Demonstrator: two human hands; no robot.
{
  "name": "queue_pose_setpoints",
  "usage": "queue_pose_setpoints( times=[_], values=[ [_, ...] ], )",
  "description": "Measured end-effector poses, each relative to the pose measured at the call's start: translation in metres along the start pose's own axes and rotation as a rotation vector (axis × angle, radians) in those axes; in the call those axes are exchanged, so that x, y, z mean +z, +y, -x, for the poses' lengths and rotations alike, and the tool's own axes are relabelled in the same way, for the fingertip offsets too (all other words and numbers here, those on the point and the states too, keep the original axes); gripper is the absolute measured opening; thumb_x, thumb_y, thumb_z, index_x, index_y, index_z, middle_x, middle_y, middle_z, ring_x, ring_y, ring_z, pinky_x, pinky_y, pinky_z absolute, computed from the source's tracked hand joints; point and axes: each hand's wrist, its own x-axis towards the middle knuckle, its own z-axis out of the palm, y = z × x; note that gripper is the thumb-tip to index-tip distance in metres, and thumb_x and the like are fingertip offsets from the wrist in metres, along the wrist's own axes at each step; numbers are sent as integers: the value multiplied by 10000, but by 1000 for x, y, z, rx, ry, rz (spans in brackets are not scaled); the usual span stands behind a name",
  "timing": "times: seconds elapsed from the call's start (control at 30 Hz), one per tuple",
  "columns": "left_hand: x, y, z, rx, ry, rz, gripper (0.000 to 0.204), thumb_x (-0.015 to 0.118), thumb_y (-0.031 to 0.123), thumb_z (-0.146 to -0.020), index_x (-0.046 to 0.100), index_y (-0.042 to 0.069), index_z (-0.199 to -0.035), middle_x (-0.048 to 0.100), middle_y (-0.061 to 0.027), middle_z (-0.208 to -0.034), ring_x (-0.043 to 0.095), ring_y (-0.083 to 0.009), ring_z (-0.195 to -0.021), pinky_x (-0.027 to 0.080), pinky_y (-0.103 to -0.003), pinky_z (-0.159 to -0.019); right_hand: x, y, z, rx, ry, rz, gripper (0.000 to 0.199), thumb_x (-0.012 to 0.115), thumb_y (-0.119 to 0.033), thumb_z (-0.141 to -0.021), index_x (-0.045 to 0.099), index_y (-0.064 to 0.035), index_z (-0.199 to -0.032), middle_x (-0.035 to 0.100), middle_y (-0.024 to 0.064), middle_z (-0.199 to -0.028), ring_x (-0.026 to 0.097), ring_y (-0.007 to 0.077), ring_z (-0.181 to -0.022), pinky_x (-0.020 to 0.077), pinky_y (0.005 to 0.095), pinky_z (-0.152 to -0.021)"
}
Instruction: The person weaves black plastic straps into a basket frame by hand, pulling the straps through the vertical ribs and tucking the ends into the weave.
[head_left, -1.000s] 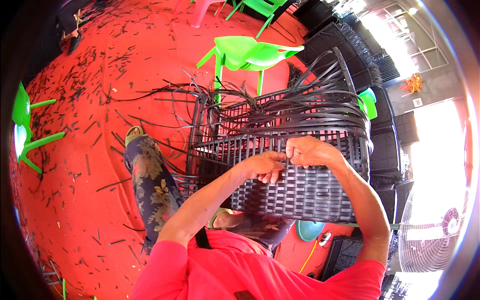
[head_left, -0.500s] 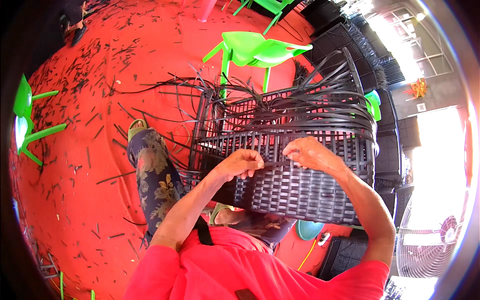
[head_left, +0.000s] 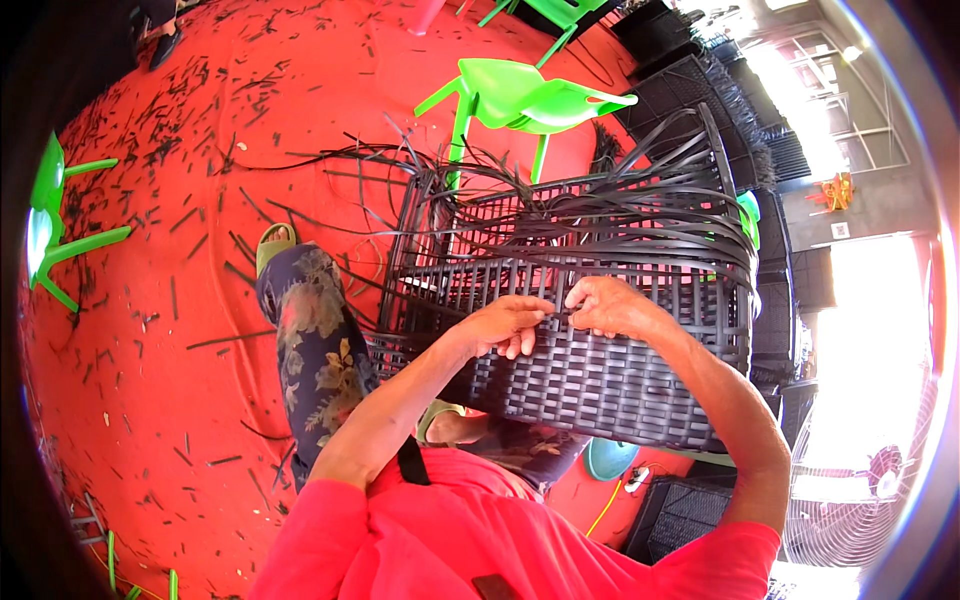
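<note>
A large black woven wicker piece stands in front of me, closely woven on its near side and with open bars higher up. My left hand is closed in a pinch on a flat black strip at the upper edge of the weave. Just to its right, my right hand pinches the same strip, its fingertips almost touching the left ones. The fingers hide most of that strip. Long loose black strips hang bundled over the top and trail off to the left.
A green plastic chair stands beyond the wicker, another green chair at far left. Black offcuts litter the red floor. A fan is at right, near stacked black wicker pieces. A teal basin sits below the weave.
My left hand has moved right, closing the gap to my right hand, so less of the strip shows between them. The view has shifted slightly.
</note>
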Motion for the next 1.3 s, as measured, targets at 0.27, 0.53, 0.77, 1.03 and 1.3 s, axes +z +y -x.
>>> queue_pose_setpoints(
  times=[0.27,0.53,0.77,1.03,1.3],
  values=[
    [-1,10,-21,-120,-121,-142,498,465,126,-922,368,110,-1410,604,-91,-571,486,-116,-346,346,-223,-331,-8,-19,-9,47,-61,389,182,583,-151,-697,594,-3,-593,566,85,-524,554,169,-461,458,323,-465],
    [-4,5,-22,-102,-123,-110,315,513,152,-925,523,109,-1238,605,-72,-566,479,-100,-348,338,-220,-332,8,-13,-19,-54,36,516,166,583,-132,-677,632,21,-637,628,185,-604,650,255,-558,503,403,-554],
    [-8,8,-5,106,198,-486,124,613,182,-885,683,82,-902,572,-14,-567,474,-65,-416,341,-216,-367,12,-2,-13,-82,58,175,99,567,-58,-761,625,-10,-697,602,157,-585,613,283,-524,494,383,-542],
    [-54,-23,29,-47,331,-290,122,629,198,-881,683,97,-842,502,32,-526,380,-26,-388,263,-193,-353,25,13,-53,-570,71,276,66,570,-38,-747,591,-9,-691,552,195,-631,551,356,-567,436,407,-517],
    [-71,-21,32,83,152,43,185,688,269,-867,661,88,-898,490,49,-567,380,-29,-423,252,-182,-361,54,-3,-57,-239,-83,8,182,669,-206,-789,681,-25,-773,575,26,-578,501,100,-477,412,284,-442]
  ],
)
